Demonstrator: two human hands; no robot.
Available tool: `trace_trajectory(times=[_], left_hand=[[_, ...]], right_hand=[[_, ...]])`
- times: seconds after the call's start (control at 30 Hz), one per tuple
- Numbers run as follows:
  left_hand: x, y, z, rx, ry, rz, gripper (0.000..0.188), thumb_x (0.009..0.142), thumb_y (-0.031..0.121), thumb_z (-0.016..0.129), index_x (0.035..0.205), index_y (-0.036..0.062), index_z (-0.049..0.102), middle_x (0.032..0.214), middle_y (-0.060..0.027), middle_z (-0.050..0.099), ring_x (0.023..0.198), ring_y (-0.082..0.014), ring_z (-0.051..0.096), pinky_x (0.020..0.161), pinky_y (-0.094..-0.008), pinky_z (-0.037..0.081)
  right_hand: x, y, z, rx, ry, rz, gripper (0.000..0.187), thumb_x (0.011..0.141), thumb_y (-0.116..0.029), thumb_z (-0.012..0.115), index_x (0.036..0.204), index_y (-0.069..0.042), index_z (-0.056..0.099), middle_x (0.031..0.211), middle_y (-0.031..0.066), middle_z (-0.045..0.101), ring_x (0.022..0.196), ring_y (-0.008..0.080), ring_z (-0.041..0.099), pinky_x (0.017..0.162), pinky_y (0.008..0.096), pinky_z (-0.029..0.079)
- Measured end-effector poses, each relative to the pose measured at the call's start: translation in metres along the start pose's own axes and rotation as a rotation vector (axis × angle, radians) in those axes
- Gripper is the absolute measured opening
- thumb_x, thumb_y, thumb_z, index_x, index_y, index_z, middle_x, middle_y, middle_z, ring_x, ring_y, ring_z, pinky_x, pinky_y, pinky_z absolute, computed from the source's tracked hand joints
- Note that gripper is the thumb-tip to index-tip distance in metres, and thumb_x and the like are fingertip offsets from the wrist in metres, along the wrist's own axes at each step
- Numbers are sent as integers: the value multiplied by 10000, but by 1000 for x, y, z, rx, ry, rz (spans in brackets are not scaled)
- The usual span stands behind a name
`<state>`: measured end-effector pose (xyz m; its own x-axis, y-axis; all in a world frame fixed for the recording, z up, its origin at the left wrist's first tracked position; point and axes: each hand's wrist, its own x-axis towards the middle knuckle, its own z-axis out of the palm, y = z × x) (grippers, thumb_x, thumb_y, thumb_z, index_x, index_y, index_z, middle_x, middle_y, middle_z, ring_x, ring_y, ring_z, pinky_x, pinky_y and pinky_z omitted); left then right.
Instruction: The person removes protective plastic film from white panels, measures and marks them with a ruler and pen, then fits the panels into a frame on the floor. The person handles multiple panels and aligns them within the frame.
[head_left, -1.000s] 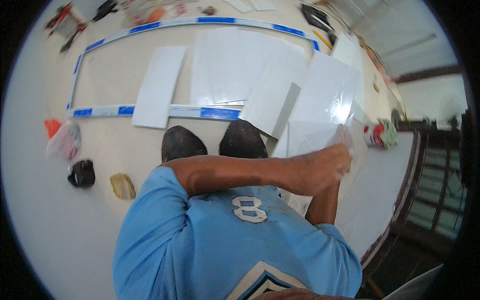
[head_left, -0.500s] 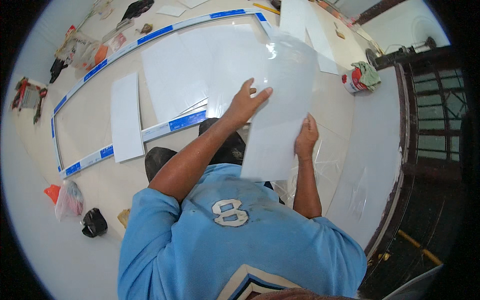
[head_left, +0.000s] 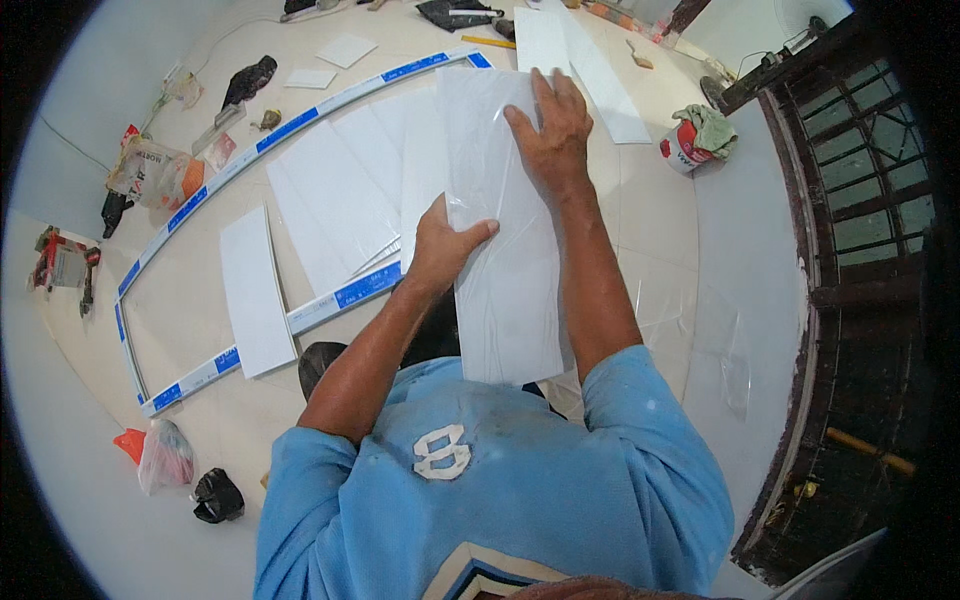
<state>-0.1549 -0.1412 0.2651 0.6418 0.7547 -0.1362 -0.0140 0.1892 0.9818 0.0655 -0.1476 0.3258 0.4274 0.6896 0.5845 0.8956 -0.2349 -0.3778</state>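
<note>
A long white panel (head_left: 508,310) stands tilted in front of me, with creased clear film over its face. My left hand (head_left: 445,248) grips its left edge, thumb on the face and fingers hidden behind. Up at the far right corner, my right hand (head_left: 557,135) holds the panel, its thumb on the face and its fingers at the edge. Beyond it, several overlapping white panels (head_left: 345,170) lie on the floor inside a long frame (head_left: 300,125) with blue and white tape. Another white panel (head_left: 258,290) rests across the frame's near side.
A bucket (head_left: 690,145) with a green cloth stands at the right by the wall. Two long white strips (head_left: 600,85) lie at the far side. Plastic bags (head_left: 165,458) are at the left, and a dark grilled door (head_left: 860,180) is at the right.
My right hand has moved from the panel's lower right edge up to its far corner. My left hand has shifted down to the left edge. The panel has turned and moved left.
</note>
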Motion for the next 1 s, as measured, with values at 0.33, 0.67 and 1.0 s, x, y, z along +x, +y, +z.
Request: trace_trajectory(times=[0.33, 0.67, 1.0], left_hand=[[-10, 19, -6, -27, 25, -27, 570, 827, 147, 884, 1273, -70, 603, 1117, -194, 741, 978, -251, 739, 883, -375, 609], [-3, -7, -30, 25, 183, -22, 492, 965, 306, 798, 1244, -65, 634, 1099, -130, 744, 939, -201, 711, 857, -342, 583], [9, -117, -161, -7, 701, -246, 902, 996, 505, 719, 1469, -187, 385, 1321, -317, 618, 1125, -356, 693, 915, -454, 619]], right_hand=[[74, 11, 2, 345, 12, -574, 266, 807, -117, 834, 1070, -91, 805, 1192, 103, 791, 1198, 285, 699, 1083, 448, 509], [-21, -41, -36, 746, -280, 252, 67, 987, -68, 636, 1030, -16, 635, 985, 115, 715, 892, 246, 695, 818, 401, 552], [-223, 102, -124, 331, -1254, 621, 321, 911, -335, 714, 987, -35, 798, 899, 133, 788, 766, 258, 675, 771, 414, 572]])
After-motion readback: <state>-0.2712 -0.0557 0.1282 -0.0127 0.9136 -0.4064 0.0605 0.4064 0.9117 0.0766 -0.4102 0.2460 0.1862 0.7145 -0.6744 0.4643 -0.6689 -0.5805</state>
